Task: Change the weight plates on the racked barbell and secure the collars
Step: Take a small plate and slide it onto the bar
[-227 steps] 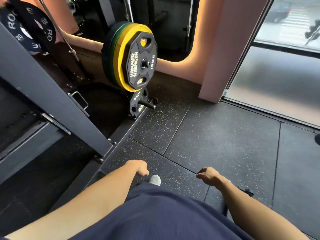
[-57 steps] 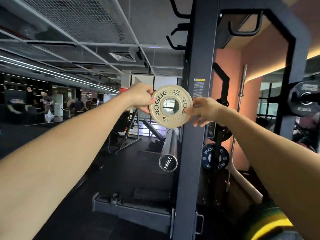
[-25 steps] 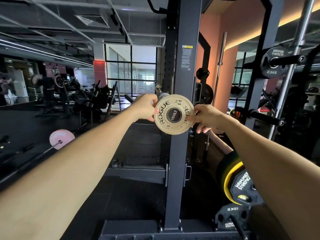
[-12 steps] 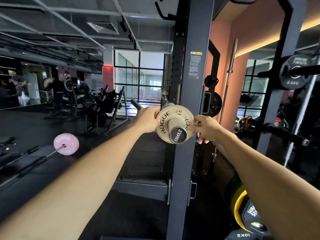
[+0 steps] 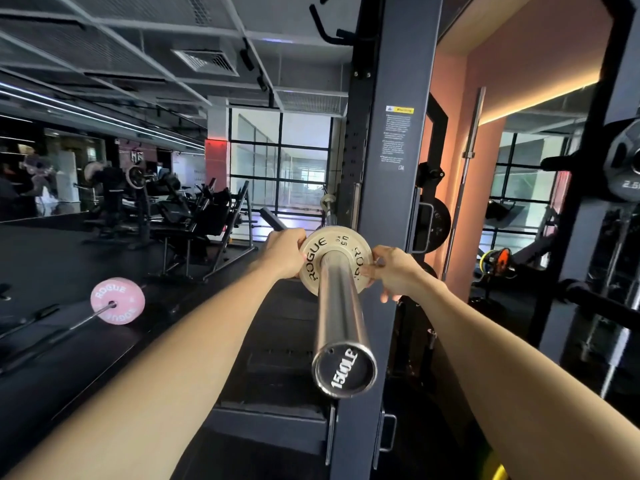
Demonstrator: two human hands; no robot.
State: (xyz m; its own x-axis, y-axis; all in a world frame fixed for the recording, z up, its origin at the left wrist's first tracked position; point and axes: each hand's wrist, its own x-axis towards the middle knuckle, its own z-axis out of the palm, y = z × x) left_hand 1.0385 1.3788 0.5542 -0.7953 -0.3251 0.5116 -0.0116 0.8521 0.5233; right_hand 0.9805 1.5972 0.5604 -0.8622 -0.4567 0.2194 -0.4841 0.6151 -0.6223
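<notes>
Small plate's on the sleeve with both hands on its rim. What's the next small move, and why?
Probably let go and fetch a collar: the plate sits far down the barbell sleeve, left hand and right hand gripping its rim, and no collar shows on the bare sleeve.

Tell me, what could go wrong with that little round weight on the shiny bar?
No collar shows on the sleeve outside the small plate, so the plate might slide back off. The right hand pinches the plate's rim close to the rack upright, so fingers might get squeezed there. The left hand grips the other edge.
</notes>
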